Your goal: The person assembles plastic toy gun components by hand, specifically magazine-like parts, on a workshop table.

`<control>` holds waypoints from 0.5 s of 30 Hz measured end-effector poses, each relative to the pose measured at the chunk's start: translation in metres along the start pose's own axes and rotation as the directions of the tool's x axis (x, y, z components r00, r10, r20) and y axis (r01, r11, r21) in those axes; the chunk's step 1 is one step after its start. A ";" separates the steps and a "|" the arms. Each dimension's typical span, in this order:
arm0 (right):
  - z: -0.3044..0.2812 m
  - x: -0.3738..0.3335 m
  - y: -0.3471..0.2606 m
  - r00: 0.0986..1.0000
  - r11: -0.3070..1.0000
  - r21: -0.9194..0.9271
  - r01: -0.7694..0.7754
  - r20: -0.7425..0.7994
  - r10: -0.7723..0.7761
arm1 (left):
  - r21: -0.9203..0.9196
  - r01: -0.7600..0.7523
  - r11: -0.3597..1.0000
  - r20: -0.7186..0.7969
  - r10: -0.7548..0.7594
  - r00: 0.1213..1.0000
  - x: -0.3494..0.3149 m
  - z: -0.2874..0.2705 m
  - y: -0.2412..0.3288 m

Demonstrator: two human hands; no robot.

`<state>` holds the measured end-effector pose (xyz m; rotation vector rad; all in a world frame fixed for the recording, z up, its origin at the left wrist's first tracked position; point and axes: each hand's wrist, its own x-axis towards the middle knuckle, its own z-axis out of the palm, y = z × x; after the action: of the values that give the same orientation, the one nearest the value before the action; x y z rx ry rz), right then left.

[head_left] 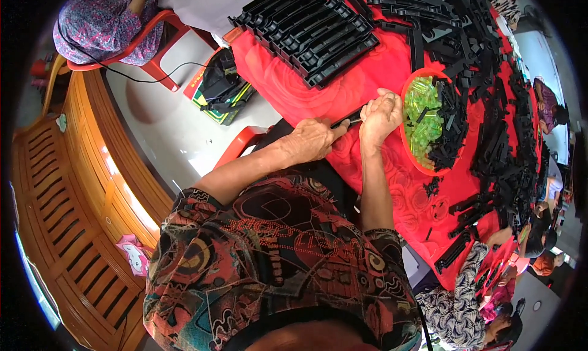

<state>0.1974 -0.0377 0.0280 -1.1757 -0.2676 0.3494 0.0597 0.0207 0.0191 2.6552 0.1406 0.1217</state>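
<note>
A narrow black plastic strip [353, 116] spans the gap between my two hands, over the near edge of the red tablecloth. My left hand [308, 140] is closed on its left end, thumb and fingers pinched together. Around the other end my right hand [381, 117] is curled tight, and the fingers hide that part of the strip; any small piece inside them cannot be made out. Just right of my right hand sits an orange-red bowl [407, 144]. Clear yellow-green tubes [422, 109] fill its left side, and small black plastic pieces [450, 121] its right.
Beyond my hands lies a row of long black plastic strips [306, 33] side by side. Loose black parts [499, 130] heap along the table's right side. A red chair [239, 144] stands at my left, near a bag on a box [220, 88]. Other people sit around.
</note>
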 end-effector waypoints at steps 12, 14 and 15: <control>0.002 0.007 0.010 0.995 0.998 0.034 -0.053 -0.088 0.056 | -0.039 0.022 0.999 0.053 -0.020 0.998 0.000 0.006 -0.005; 0.005 0.009 0.014 0.999 0.999 -0.036 -0.029 -0.015 0.029 | -0.036 0.019 0.999 -0.001 -0.019 1.000 0.001 0.008 -0.005; 0.004 0.010 0.013 1.000 0.998 -0.049 -0.026 0.006 0.026 | -0.030 0.011 0.999 -0.005 -0.011 1.000 0.001 0.008 -0.004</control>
<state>0.2033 -0.0257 0.0174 -1.2274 -0.2678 0.3709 0.0612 0.0208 0.0105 2.6242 0.1536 0.1257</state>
